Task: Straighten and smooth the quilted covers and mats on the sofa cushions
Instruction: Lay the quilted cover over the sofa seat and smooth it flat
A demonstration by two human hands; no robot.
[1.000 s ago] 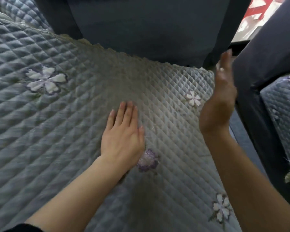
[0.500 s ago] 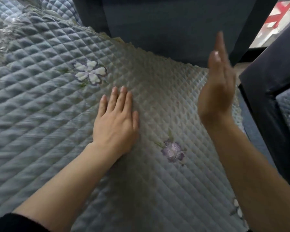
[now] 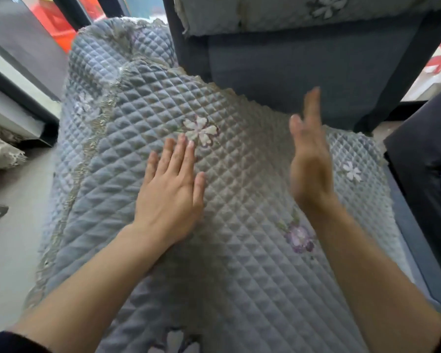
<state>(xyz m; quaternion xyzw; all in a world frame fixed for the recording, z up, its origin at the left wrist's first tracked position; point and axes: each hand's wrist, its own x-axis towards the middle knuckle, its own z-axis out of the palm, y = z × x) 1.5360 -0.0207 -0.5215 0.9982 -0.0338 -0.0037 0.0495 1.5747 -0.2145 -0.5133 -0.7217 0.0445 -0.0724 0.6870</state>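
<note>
A grey-blue quilted mat (image 3: 239, 250) with embroidered flowers and a lace edge covers the sofa seat cushion. My left hand (image 3: 171, 189) lies flat on it, fingers straight, just below a white flower (image 3: 201, 131). My right hand (image 3: 311, 159) is held edge-on over the mat's right part, fingers straight and blurred by motion, holding nothing. A second quilted cover (image 3: 107, 59) drapes over the armrest at the far left. Another quilted cover (image 3: 290, 14) hangs on top of the backrest.
The dark blue backrest (image 3: 303, 67) rises behind the mat. A dark sofa section (image 3: 423, 161) stands at the right. Grey floor (image 3: 7, 225) lies left of the sofa, with a lace-edged cloth (image 3: 0, 149) and a red object (image 3: 58, 24) beyond.
The view has swung left, revealing the armrest cover and the floor. My left hand has slid up the mat towards the white flower. My right hand has come inward over the mat.
</note>
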